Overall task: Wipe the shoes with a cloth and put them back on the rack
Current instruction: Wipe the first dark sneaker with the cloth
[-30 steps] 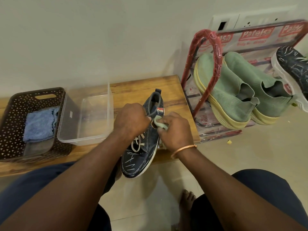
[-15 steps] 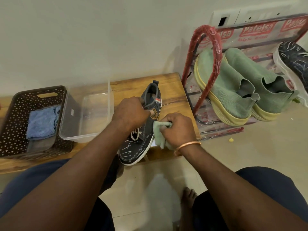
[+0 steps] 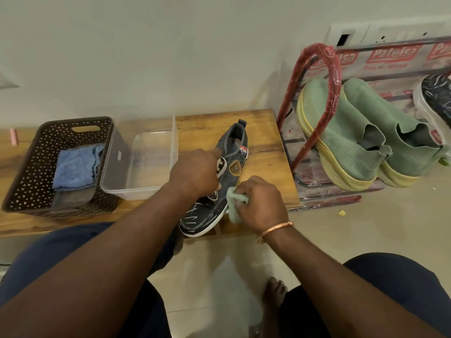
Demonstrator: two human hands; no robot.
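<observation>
A dark denim sneaker (image 3: 233,154) with white scratch marks and a white sole lies on a low wooden bench (image 3: 266,132), toe hanging over the front edge. My left hand (image 3: 195,173) grips it over the laces. My right hand (image 3: 262,203) holds a bunched pale green cloth (image 3: 234,201) against the sneaker's right side near the sole. To the right stands a red-framed shoe rack (image 3: 317,98) wrapped in plastic. It carries two green slip-on shoes (image 3: 341,135) and a second dark sneaker (image 3: 436,98) at the frame's edge.
On the bench's left sit a dark perforated basket (image 3: 31,172) with a folded blue cloth (image 3: 75,167) and a clear plastic tub (image 3: 146,162). A white wall runs behind. My knees and a bare foot (image 3: 274,291) are on the tiled floor below.
My right hand and the green cloth slid from the sneaker's collar down its right side toward the sole. My left hand kept its hold on the laces.
</observation>
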